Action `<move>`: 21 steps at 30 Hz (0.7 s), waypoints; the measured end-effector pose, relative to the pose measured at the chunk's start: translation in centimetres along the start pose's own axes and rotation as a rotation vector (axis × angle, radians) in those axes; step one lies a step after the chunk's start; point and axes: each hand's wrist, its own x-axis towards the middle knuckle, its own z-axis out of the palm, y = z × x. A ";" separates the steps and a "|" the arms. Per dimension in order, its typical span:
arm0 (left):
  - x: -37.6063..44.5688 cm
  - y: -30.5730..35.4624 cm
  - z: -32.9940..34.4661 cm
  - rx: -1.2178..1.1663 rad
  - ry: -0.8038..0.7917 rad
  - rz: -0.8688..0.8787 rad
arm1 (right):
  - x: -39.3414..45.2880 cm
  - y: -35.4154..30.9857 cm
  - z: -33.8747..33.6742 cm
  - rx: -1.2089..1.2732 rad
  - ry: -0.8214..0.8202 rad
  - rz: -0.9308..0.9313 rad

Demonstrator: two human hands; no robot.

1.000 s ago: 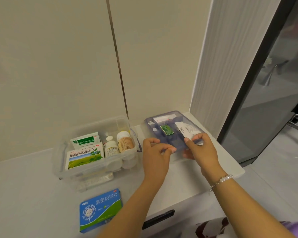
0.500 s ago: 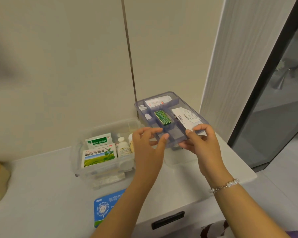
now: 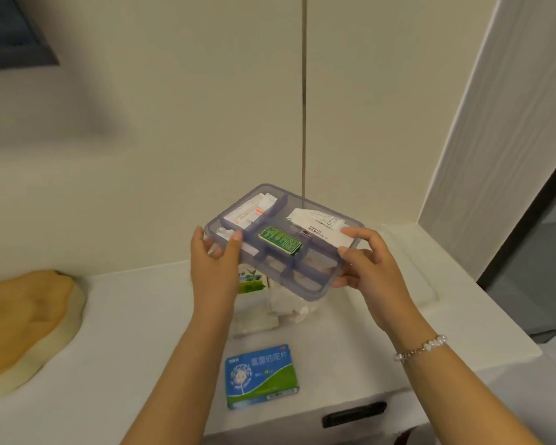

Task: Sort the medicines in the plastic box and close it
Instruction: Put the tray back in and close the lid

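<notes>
Above the clear plastic box [image 3: 280, 303] on the counter [image 3: 142, 332], I held the divided tray [image 3: 305, 284] with my left hand [image 3: 214, 268] and right hand [image 3: 368, 264] clamped on its ends, and I judged it best kept level while lowering.

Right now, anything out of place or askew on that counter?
One thing: the blue and green medicine box lies alone on the counter near the front edge, outside the clear plastic box. The divided tray, held in both hands, is tilted, but its contents sit in their compartments. Nothing spilled.
</notes>
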 end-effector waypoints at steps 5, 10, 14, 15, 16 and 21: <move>2.2 0.0 -3.5 0.006 -0.005 -0.035 | 1.0 0.7 1.6 -0.005 -0.012 0.047; 2.8 -0.6 -5.1 0.191 0.001 0.044 | 1.9 1.3 2.9 -0.132 0.149 0.049; 2.8 -1.2 -5.7 0.286 0.043 0.090 | 2.5 1.5 3.7 -0.197 0.179 -0.004; 2.7 -1.4 -5.9 0.307 0.067 0.094 | 2.7 1.6 3.9 -0.203 0.176 -0.012; 2.7 -1.5 -6.2 0.330 0.085 0.099 | 2.9 1.8 4.0 -0.204 0.165 -0.017; 2.5 -2.1 -7.1 0.421 0.082 0.101 | 3.6 2.2 4.9 -0.235 0.083 0.020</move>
